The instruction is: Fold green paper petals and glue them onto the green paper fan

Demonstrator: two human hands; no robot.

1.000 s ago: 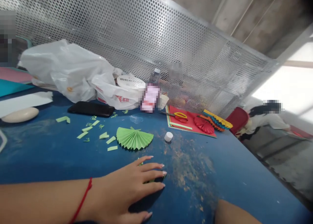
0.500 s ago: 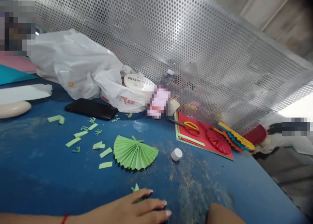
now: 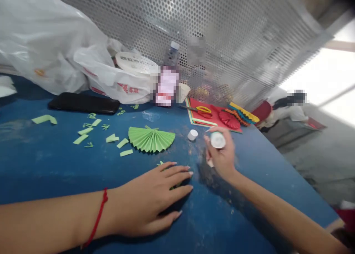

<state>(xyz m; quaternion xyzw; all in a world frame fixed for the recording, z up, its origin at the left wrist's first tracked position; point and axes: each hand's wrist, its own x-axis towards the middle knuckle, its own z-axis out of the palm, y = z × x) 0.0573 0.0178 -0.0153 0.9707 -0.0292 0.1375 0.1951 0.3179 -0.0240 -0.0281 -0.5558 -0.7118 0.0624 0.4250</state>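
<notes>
My left hand lies palm down on the blue table with its fingers stretched out. Beneath it are bits of green paper, mostly covered, with one tip showing beyond the fingers. My right hand is raised over the table, its fingers wrapped round what looks like a glue stick, whose round white end faces me. Between the right hand and a green pleated paper fan stands a small white cap. The fan lies spread beyond my left fingertips.
Green paper scraps are scattered left of the fan. A black phone and white plastic bags lie behind. Scissors rest on red paper near pleated pieces. A perforated metal panel borders the table's back.
My right hand has come into view from the lower right, holding the glue stick. The camera view has shifted, so more of my left hand and forearm shows; that hand stays flat.
</notes>
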